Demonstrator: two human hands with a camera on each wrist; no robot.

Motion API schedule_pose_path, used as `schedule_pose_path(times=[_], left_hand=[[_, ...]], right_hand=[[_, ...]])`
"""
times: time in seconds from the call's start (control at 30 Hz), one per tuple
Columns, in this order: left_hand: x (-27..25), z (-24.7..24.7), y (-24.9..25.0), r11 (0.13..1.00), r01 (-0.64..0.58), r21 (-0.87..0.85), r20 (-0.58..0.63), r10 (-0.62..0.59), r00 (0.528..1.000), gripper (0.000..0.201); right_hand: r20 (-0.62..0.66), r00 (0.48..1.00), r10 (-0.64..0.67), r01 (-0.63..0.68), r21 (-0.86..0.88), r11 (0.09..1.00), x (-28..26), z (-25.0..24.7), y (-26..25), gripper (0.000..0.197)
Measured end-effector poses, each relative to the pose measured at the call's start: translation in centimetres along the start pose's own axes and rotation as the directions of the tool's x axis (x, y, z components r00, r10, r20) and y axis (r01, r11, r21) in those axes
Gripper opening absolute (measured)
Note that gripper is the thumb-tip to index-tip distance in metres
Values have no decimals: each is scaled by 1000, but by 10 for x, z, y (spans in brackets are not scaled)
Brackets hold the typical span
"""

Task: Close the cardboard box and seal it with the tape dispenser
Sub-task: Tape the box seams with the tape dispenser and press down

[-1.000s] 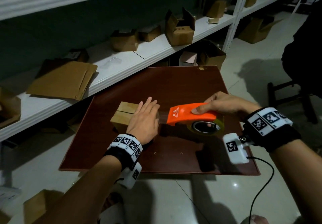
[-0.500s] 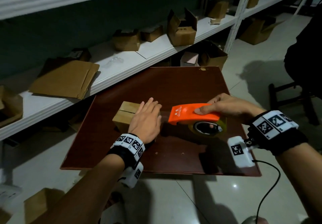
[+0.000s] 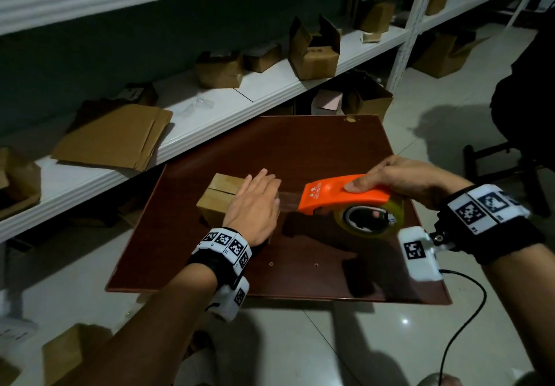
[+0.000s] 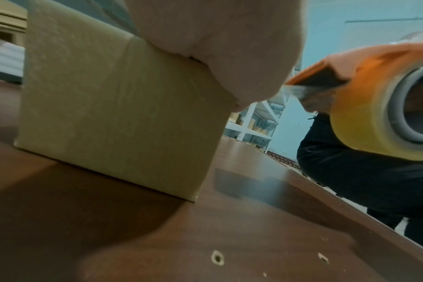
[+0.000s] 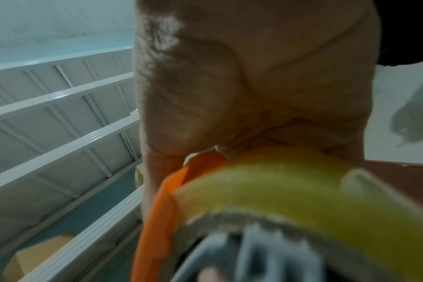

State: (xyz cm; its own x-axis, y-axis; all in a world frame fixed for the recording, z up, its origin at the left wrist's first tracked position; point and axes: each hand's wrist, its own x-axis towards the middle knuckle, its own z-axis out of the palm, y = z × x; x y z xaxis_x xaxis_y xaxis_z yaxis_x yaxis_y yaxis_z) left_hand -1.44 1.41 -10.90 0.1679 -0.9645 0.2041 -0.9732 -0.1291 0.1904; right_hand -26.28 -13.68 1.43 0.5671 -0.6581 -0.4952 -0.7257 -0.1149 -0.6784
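Observation:
A small closed cardboard box [image 3: 216, 196] [image 4: 114, 114] sits on a dark brown board [image 3: 300, 151]. My left hand [image 3: 255, 202] lies flat on the box's right half, fingers straight, pressing down. My right hand [image 3: 399, 178] grips the orange tape dispenser [image 3: 342, 195] [image 4: 365, 63] just right of the box, above the board. Its yellowish tape roll [image 3: 369, 220] [image 4: 374, 114] [image 5: 290, 181] hangs under the handle. A clear strip of tape [image 3: 289, 201] runs from the dispenser's mouth to the box under my left hand.
White shelving [image 3: 270, 91] runs behind the board, holding flat cardboard [image 3: 114, 136] and several small boxes [image 3: 315, 52]. A person in dark clothes [image 3: 528, 91] sits at the right on a dark stool [image 3: 504, 163]. A cable [image 3: 468, 310] trails over the tiled floor.
My right hand has drawn the dispenser a little to the right, away from the box, lengthening the tape strip. My left hand has stayed flat on the box.

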Motion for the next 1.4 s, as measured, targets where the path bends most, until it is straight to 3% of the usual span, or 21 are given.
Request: schedule_pose_path(times=[0.17,0.3,0.47,0.7,0.77,0.83,0.97,1.13,1.2,1.3,1.4], left_hand=[[-1,-1,2,1000,-7,-8,9,7,1000,50],[-1,-4,4,1000,1,1,17,-1,1000,51],[0,-3,9,999,-30,43,34,29,999,52],[0,-2,-1,1000,-21,-3,42,21,999,50],[-1,-1,-1,999,-5,-36,24,6,1000,50],[-2,-2,-1,999,6,-45,26,-5,1000,50],[-2,-1,-1,999,6,-34,35,-5,999,50],[0,-3,1,1000,-1,-18,62,2,998,61],[0,-3,0,1000,-4,-18,65,5,998,63],[0,-3,0,1000,-8,-7,64,8,998,59],[1,-4,1,1000,0,-3,73,1,997,51]], right_hand=[[-124,990,74,-74,9,997,4,16,-7,43],[-149,981,126,-130,-17,991,14,26,-12,41],[-158,967,199,-203,-5,979,26,41,-12,74],[-121,970,213,-198,125,972,32,55,-6,40],[-184,960,210,-214,0,977,34,60,-2,29],[-231,948,221,-251,-107,962,35,60,5,33],[-248,943,223,-259,-121,958,33,48,15,32],[-432,886,171,-201,-26,979,28,14,12,44],[-485,864,131,-190,-73,979,30,10,10,48],[-421,905,62,-200,-292,935,38,27,15,38],[-325,943,68,-202,-400,894,45,52,22,35]])
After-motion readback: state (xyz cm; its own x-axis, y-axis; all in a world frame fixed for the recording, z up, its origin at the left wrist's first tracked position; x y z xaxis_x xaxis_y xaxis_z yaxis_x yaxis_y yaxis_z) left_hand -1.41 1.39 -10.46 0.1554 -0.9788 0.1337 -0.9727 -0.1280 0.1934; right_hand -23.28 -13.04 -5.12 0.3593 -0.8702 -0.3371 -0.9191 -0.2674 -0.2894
